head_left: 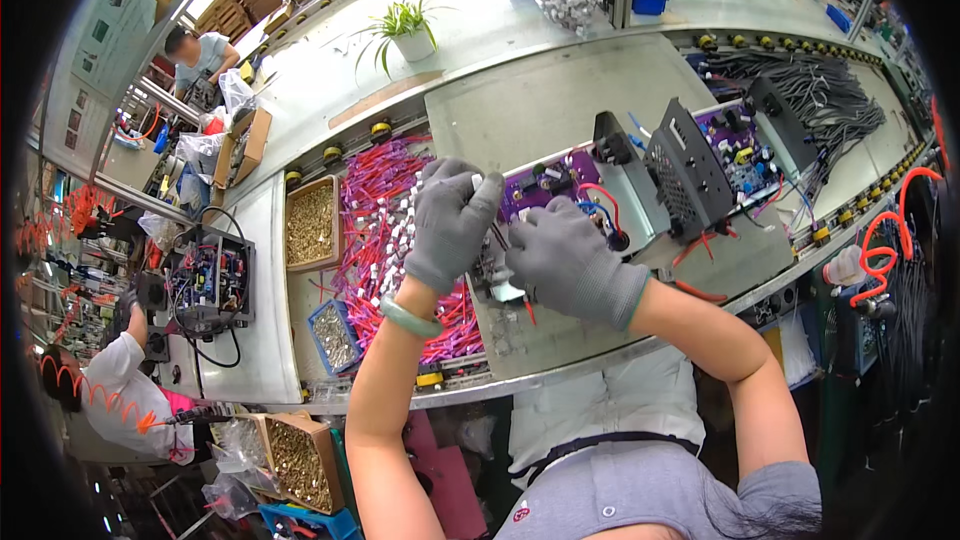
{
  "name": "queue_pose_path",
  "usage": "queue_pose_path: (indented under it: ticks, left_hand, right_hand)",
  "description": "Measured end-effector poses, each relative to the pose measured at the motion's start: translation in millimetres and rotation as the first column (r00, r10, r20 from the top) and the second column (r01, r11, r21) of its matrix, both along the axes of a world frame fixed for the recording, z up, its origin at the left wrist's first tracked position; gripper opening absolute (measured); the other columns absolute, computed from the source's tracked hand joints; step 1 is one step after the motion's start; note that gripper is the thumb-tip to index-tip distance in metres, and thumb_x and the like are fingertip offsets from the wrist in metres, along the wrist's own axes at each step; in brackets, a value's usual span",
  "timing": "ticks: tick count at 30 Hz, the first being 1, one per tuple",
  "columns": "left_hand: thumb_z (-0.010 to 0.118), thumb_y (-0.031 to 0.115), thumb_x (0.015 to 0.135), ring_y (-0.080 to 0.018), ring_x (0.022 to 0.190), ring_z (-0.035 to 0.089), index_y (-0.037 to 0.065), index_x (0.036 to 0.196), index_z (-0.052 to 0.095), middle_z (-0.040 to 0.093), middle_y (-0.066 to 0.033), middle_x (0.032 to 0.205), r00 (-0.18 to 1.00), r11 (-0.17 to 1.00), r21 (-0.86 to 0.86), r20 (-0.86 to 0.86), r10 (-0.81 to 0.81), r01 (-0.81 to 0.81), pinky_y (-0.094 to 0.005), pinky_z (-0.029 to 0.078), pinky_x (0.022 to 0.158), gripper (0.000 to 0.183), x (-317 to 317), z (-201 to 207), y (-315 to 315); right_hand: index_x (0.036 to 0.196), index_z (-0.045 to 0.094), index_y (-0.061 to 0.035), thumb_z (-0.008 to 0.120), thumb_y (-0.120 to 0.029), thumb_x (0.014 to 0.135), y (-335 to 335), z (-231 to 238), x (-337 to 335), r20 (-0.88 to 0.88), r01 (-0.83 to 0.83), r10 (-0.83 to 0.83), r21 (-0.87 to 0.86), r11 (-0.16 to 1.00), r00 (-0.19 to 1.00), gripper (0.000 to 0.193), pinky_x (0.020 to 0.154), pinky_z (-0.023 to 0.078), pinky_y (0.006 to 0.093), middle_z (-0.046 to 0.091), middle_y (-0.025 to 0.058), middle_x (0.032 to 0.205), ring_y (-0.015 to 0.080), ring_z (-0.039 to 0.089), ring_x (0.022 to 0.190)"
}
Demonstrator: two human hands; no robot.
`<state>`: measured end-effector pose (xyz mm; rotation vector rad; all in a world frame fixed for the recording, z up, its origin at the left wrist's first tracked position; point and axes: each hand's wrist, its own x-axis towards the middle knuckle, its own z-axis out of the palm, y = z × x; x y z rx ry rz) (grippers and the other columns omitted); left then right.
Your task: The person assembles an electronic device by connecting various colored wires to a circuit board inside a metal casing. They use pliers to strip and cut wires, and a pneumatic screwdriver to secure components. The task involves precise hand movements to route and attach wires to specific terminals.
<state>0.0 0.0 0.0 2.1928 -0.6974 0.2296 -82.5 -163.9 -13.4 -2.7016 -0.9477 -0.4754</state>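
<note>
Both my hands wear grey gloves. My left hand (450, 225) is closed in a pinch, with a small white connector (477, 182) showing at its fingertips; it is raised beside a pile of red and purple wires with white connectors (385, 225). My right hand (570, 265) has its fingers curled together over the near left end of a metal chassis with a purple circuit board (545, 183). What those fingers grip is hidden. Red and blue wires (598, 202) run from the board next to it.
A second chassis with a perforated black panel (690, 170) stands at the right. Grey cables (810, 100) lie beyond it. A box of brass-coloured parts (312, 223) and a blue bin of silver parts (334, 336) sit left. A potted plant (412, 43) stands behind. Two co-workers sit left.
</note>
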Motion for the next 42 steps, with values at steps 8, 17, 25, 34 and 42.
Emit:
queue_pose_path:
  ticks: [8,17,25,34,42]
  left_hand:
    - [0.069,0.018,0.082,-0.0280,0.073,0.056,-0.001,0.065,0.063,0.060,-0.0126,0.071,0.994,0.996,-0.075,0.098,0.053,-0.046,-0.0390,0.043,0.069,0.026,0.2,-12.9,-15.4]
    - [0.063,0.015,0.078,-0.0283,0.080,0.060,-0.002,0.066,0.065,0.064,-0.0137,0.077,0.987,0.984,-0.174,0.154,0.055,-0.028,-0.0382,0.047,0.076,0.021,3.4,-8.5,-5.3]
    - [0.062,0.023,0.086,-0.0327,0.085,0.058,-0.001,0.068,0.065,0.063,-0.0161,0.081,0.988,0.999,-0.049,0.153,0.014,-0.007,-0.0419,0.045,0.079,0.030,-1.3,-3.8,-6.6]
    - [0.054,0.023,0.091,-0.0331,0.085,0.057,-0.002,0.080,0.062,0.063,-0.0169,0.086,0.997,0.975,-0.222,0.071,0.019,-0.002,-0.0421,0.044,0.079,0.028,-3.4,-11.2,1.7]
    - [0.056,0.022,0.090,-0.0338,0.084,0.058,-0.003,0.079,0.063,0.062,-0.0182,0.085,1.000,0.959,-0.283,-0.003,-0.005,0.004,-0.0424,0.045,0.078,0.028,4.6,-19.5,-5.3]
  right_hand:
    - [0.087,0.064,-0.0129,0.068,-0.020,0.074,-3.5,-11.8,8.0,0.107,-0.108,0.095,0.117,0.987,0.990,0.015,0.067,0.044,0.0403,0.059,0.0058,0.078,0.0227,0.061,0.071]
    - [0.091,0.065,-0.0122,0.072,-0.026,0.074,-9.9,10.1,11.7,0.082,0.119,-0.145,0.262,0.958,0.986,0.023,0.076,0.050,0.0446,0.065,0.0087,0.093,0.0285,0.064,0.091]
    - [0.089,0.064,-0.0085,0.069,-0.020,0.072,13.9,-14.0,23.1,-0.087,0.205,-0.186,0.372,0.905,0.979,0.021,0.078,0.050,0.0442,0.065,0.0115,0.088,0.0300,0.064,0.088]
    - [0.099,0.060,-0.0135,0.065,-0.018,0.075,21.3,-12.2,25.1,-0.189,0.292,-0.243,0.301,0.908,0.951,0.025,0.070,0.053,0.0451,0.067,0.0116,0.078,0.0325,0.068,0.077]
    - [0.098,0.063,-0.0121,0.062,-0.031,0.085,17.3,-23.6,33.3,-0.152,0.348,-0.315,0.486,0.802,0.937,0.023,0.066,0.051,0.0483,0.066,0.0152,0.073,0.0358,0.067,0.072]
